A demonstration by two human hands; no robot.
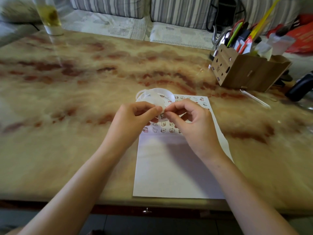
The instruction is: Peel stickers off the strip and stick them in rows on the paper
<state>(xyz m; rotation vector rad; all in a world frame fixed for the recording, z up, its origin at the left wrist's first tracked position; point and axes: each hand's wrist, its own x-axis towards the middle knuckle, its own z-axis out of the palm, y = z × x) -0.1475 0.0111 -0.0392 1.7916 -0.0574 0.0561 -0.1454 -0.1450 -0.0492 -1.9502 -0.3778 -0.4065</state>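
Home living room, glossy marble-patterned worktop [84, 78], grey striped sofa cushions [108, 5] just behind it, cardboard organiser [245, 72] stuffed with pens and scissors, metal kettle [218, 37], drinks bottle [50, 16]

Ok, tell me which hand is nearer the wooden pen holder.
Right. The right hand is left of the pen holder and closer to the person. The left hand is further left. Both pinch the sticker strip.
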